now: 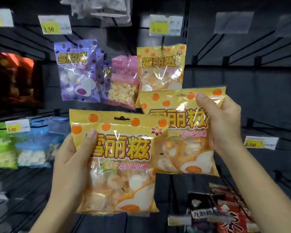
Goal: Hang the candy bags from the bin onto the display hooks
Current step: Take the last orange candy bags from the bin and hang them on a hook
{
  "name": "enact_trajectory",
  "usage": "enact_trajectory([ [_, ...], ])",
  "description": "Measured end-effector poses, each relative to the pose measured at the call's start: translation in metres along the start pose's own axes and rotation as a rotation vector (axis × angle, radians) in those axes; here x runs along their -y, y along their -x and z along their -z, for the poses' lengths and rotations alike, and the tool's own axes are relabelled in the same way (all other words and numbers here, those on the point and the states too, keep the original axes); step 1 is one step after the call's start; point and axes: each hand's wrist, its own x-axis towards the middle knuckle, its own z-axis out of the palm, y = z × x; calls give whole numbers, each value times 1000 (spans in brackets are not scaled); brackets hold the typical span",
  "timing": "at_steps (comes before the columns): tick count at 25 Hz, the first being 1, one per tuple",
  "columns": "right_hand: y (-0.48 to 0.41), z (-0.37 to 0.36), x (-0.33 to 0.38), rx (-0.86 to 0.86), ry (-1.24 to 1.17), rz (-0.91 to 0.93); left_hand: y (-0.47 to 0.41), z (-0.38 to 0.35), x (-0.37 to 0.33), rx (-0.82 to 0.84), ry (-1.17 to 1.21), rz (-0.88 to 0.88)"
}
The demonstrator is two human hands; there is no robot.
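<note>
Evidently two orange candy bags are being held up in front of a dark display wall (242, 78). The lower orange bag (118, 162) is grasped by the left hand (72, 158) along its left edge, with the thumb laid over the printed front just under the top corner; its hang slot is seen clear near the top edge. The second orange bag (183, 132) is grasped by the right hand (223, 125) at its upper right corner, the thumb pressed on the front and the fingers curled behind. The left edge of this bag is overlapped by the right edge of the lower one.

Just above the held pair, a third orange bag (160, 68) is seen hanging on a display hook (162, 42), below a yellow price tag (165, 25). Beside it, to the left, a pink bag (123, 81) and a purple bag (77, 71) are hung. Blue and green bags (29, 143) are hung at the left edge of the wall, and red and black packets (225, 211) are seen at its lower right corner. Bare hooks are spread across the right side of the wall. The bin is not seen.
</note>
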Motion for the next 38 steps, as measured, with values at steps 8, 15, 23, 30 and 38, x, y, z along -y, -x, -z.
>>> enact_trajectory([
  [8, -96, -62, -6, -38, -129, -24, -81, -25, -1, 136, 93, -47],
  [15, -145, -75, -8, -12, -129, -32, -103, -55, -6, 136, 123, -69],
  [23, -164, -81, -8, 43, -215, -3, -113, -82, -15, 171, 98, -119],
  [30, -172, -81, -7, 42, -265, 34, -112, -85, -15, 166, 95, -110],
  [38, -175, -81, -12, -2, -112, -49, -111, -90, -14, 193, 101, -104],
])
